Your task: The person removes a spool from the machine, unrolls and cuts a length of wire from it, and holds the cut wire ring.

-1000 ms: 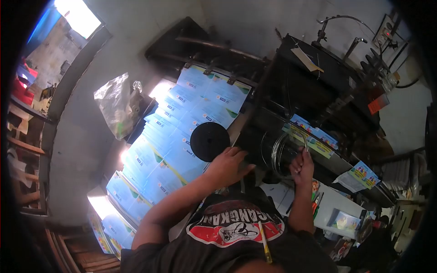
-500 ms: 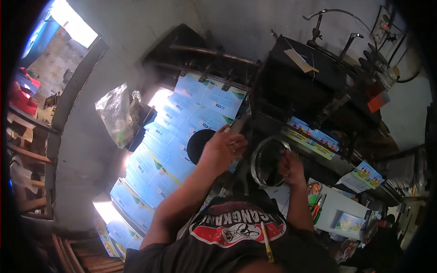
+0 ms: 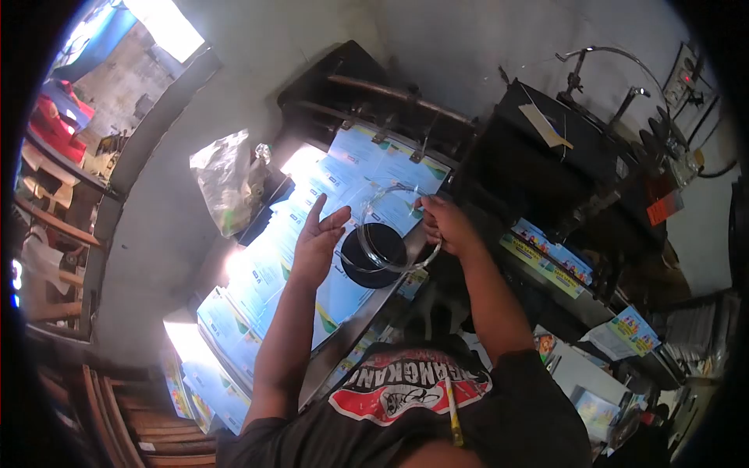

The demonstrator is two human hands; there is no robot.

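While the right hand [image 3: 445,226] had its thumb and fingers pinched together on the edge of 1 loose coil of clear, shiny line [image 3: 363,238], the loops hung out toward the left hand [image 3: 314,243], in front of 1 round black disc [image 3: 388,246], and I couldn't tell if they touched it. The left hand was just beside the coil, palm up, fingers spread and kinda curled, holding nothing. That disc sat over a big spread of overlapping blue printed sheets [image 3: 261,277], with 1 crumpled clear plastic bag [image 3: 224,175] past their far left side.
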